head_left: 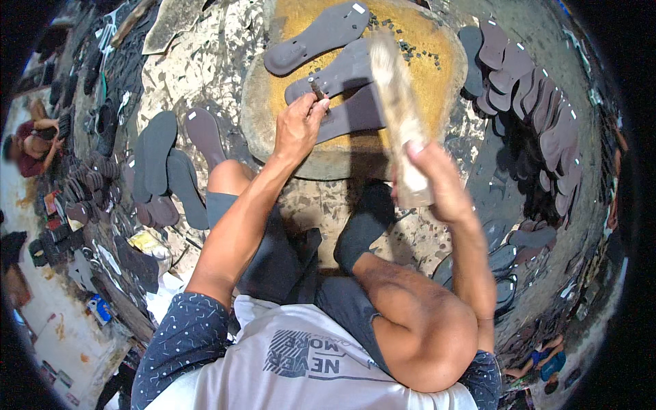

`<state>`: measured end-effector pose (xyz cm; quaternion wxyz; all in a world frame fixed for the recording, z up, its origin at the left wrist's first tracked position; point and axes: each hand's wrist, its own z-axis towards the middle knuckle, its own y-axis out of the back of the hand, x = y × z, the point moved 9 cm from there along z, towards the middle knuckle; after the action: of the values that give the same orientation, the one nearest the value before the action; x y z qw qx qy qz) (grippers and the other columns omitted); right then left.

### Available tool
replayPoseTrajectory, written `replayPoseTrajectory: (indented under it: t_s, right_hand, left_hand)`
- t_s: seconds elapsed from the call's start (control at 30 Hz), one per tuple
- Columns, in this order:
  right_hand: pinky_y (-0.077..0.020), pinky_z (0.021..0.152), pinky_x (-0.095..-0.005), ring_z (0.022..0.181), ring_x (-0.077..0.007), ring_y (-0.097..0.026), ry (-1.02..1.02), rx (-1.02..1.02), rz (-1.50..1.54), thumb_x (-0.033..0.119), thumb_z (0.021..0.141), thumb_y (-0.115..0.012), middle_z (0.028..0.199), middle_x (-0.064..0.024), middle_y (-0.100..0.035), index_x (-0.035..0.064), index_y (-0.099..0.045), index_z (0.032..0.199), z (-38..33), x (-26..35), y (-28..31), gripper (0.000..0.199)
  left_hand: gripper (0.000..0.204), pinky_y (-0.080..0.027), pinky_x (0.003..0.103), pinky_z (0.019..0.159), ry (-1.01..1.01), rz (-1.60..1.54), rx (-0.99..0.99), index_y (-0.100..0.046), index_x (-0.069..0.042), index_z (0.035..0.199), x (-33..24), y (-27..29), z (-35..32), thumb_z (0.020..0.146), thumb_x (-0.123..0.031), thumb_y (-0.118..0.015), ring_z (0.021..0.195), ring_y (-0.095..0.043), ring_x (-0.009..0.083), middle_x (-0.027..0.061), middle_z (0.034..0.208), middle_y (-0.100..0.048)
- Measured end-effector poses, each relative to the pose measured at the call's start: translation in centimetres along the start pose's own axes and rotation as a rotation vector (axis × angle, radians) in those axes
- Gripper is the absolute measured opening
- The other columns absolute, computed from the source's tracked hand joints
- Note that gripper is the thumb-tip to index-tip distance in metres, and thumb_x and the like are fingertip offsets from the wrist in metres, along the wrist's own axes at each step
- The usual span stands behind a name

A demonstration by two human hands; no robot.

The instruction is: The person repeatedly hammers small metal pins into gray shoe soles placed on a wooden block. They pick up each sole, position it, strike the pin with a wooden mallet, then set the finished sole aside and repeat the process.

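Observation:
My left hand (298, 126) is closed in a pinch on a small dark metal punch (315, 87), held nearly upright over the heel end of a grey sandal sole (338, 74). Whether the punch's tip touches the sole is hard to tell. My right hand (441, 179) grips one end of a thick pale wooden club (396, 96), smeared by motion. The club's far end hangs over the soles and hides part of them. A second sole (316, 39) lies farther off, and a third sole (359, 115) is nearer me, partly behind my left fingers.
Under the soles is a yellowish round-edged block (437, 113), with small black cut-out bits (417, 53) strewn on it. A long row of overlapping soles (547, 113) lies to the right. More dark soles (160, 154) rest at left. Another person (37, 140) sits at far left.

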<state>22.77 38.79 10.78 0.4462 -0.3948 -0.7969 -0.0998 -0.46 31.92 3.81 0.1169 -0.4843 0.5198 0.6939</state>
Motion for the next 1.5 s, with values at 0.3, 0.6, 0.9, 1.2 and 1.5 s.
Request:
replayPoseTrajectory:
  t_s: [0.3,0.6,0.9,1.2,1.5]
  right_hand:
    - [-0.0479,0.095,-0.0364,0.11,-0.0253,-0.061,0.408,-0.074,-0.645,0.037,0.101,-0.062,0.118,-0.017,-0.065,-0.0053,-0.048,0.136,1.4,-1.6,-2.4,0.057]
    - [-0.0577,0.057,-0.0355,0.063,-0.0199,-0.068,-0.177,0.022,0.003,0.041,0.102,-0.058,0.077,-0.009,-0.067,0.0019,-0.06,0.103,1.2,-12.7,2.3,0.039]
    - [-0.0576,0.056,-0.0335,0.063,-0.0195,-0.067,-0.193,0.046,0.099,0.046,0.1,-0.06,0.08,-0.0089,-0.066,0.0039,-0.053,0.11,0.8,-12.0,0.7,0.044]
    - [-0.0557,0.058,-0.0321,0.065,-0.02,-0.067,0.058,-0.092,-0.094,0.05,0.096,-0.06,0.081,-0.0098,-0.065,-0.0047,-0.053,0.131,-3.8,5.5,-0.2,0.065]
    - [-0.0506,0.087,-0.0336,0.096,-0.0157,-0.059,-0.092,0.183,-0.393,0.04,0.102,-0.059,0.1,-0.0073,-0.067,-0.0018,-0.06,0.123,0.3,-6.4,-1.1,0.046]
  left_hand:
    - [0.019,-0.051,0.043,0.079,-0.349,0.105,-0.052,-0.069,-0.001,0.108,-2.4,-0.3,-1.6,0.094,-0.015,-0.068,0.087,-0.065,0.0363,0.0184,0.093,-0.068]
    - [0.031,-0.054,0.032,0.069,0.358,-0.708,-0.304,-0.069,0.001,0.102,3.3,0.6,-0.3,0.103,-0.03,-0.063,0.078,-0.066,0.0128,0.0075,0.089,-0.072]
    - [0.027,-0.056,0.031,0.073,0.083,-0.252,-0.018,-0.071,0.001,0.109,-0.1,0.1,-2.8,0.103,-0.023,-0.062,0.079,-0.073,0.0157,0.0121,0.086,-0.075]
    - [0.014,-0.054,0.041,0.076,-0.284,0.018,-0.108,-0.068,0.002,0.1,-2.1,1.0,-3.8,0.093,-0.01,-0.069,0.089,-0.068,0.0324,0.0167,0.093,-0.069]
    - [0.027,-0.052,0.045,0.087,-0.5,0.238,-0.122,-0.07,-0.001,0.103,-2.2,-0.5,-4.4,0.076,0.002,-0.067,0.095,-0.063,0.0359,0.0152,0.098,-0.066]
